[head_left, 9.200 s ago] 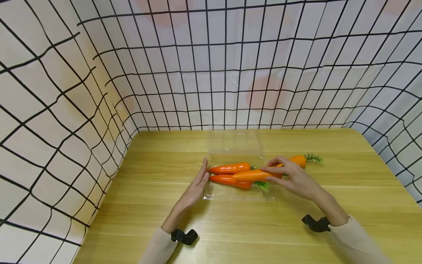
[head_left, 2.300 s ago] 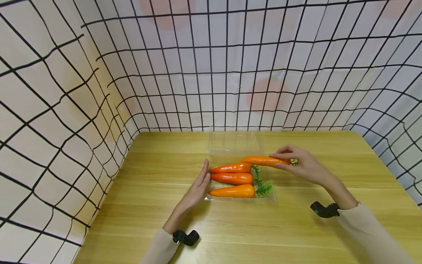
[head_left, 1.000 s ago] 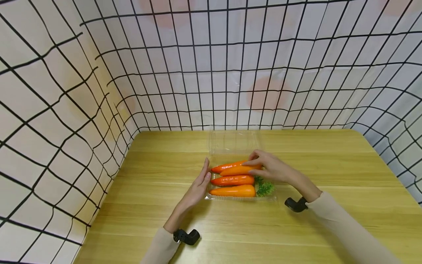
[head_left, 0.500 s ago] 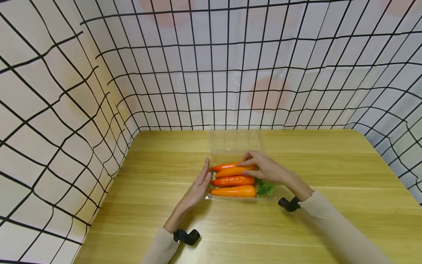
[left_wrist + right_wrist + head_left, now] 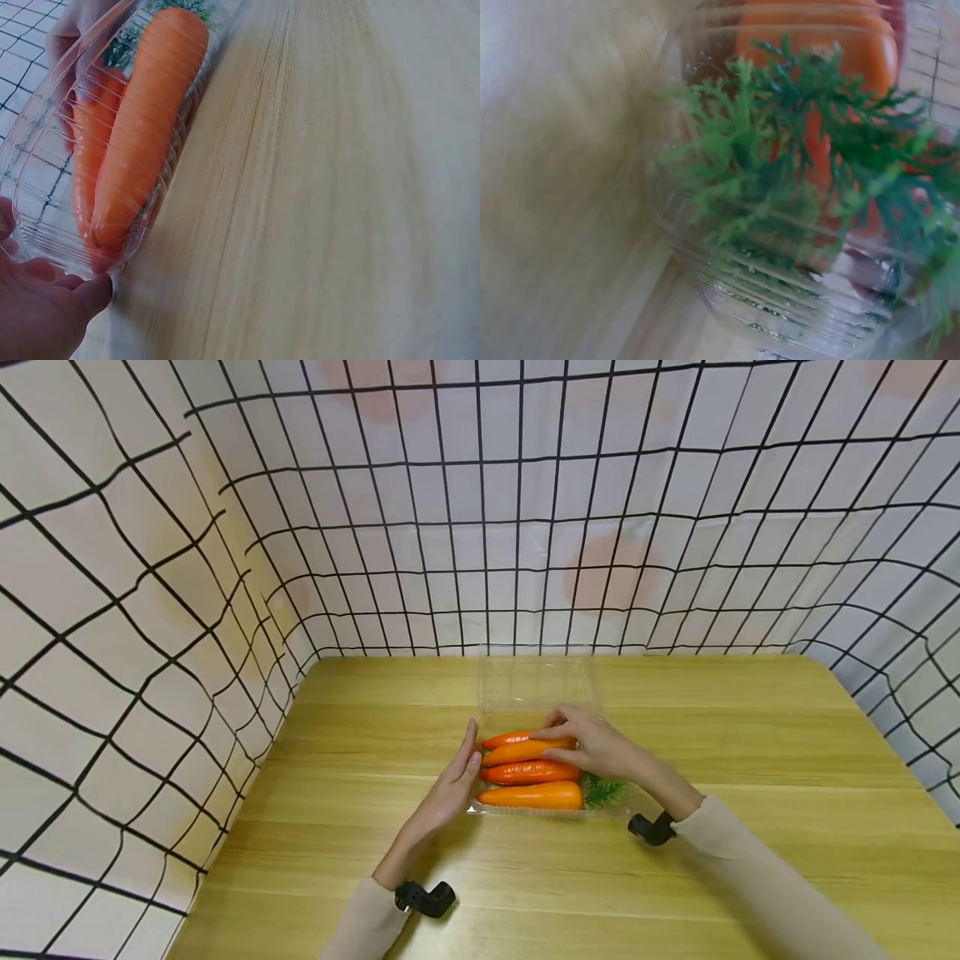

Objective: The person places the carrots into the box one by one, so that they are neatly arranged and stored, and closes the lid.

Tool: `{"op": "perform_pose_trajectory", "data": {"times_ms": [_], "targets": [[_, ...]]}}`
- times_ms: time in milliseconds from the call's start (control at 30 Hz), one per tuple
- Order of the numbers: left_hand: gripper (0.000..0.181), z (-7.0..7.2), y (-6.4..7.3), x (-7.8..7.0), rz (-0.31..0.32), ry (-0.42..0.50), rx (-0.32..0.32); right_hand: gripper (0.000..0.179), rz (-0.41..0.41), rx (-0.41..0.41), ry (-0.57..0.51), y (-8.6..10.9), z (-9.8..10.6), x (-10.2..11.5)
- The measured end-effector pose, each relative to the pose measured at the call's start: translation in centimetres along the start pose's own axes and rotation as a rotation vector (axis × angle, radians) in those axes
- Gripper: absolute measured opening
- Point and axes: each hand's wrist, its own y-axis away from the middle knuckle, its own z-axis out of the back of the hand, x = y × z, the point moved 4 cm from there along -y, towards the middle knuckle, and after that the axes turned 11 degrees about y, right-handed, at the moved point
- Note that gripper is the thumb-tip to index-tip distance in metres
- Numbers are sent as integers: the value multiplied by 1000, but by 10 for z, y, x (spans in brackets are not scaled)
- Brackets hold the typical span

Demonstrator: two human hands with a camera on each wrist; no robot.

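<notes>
An open clear plastic clamshell box (image 5: 600, 813) holds carrots lying side by side, tips to the left. At the front lies an orange carrot (image 5: 536, 795), with a redder carrot (image 5: 528, 772) behind it. My right hand (image 5: 600, 750) pinches the thick end of another orange carrot (image 5: 517, 752) low in the box. Behind that, a second red carrot (image 5: 504, 740) is partly covered by my fingers. My left hand (image 5: 450, 785) rests against the box's left end, fingers straight; its thumb (image 5: 94, 295) is at the wall in the left wrist view. Green leaves (image 5: 757, 150) bunch at the box's right end.
The box's clear lid (image 5: 536, 681) lies folded back on the wooden table (image 5: 360, 735). A white wall with black grid lines (image 5: 495, 543) rises behind the table and along both sides. Each wrist wears a black camera (image 5: 426, 899).
One orange carrot went into the front of the box. My right hand then brought another from the right into the gap between the red ones, sliding it left and down. My left hand stayed.
</notes>
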Motion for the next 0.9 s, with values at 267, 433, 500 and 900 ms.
{"op": "perform_pose_trajectory", "data": {"times_ms": [267, 433, 500, 900], "targets": [[60, -1, 0, -1, -5, 1, -2, 39, -4, 0, -22, 3, 1, 2], [59, -1, 0, -2, -8, -9, -6, 37, -3, 5, -31, 3, 1, 1], [59, -1, 0, -2, -8, -10, -4, 36, 0, 6, -30, 2, 1, 2], [60, 0, 0, -2, -12, -27, 7, 42, -63, -12, -27, 9, 15, 0]]}}
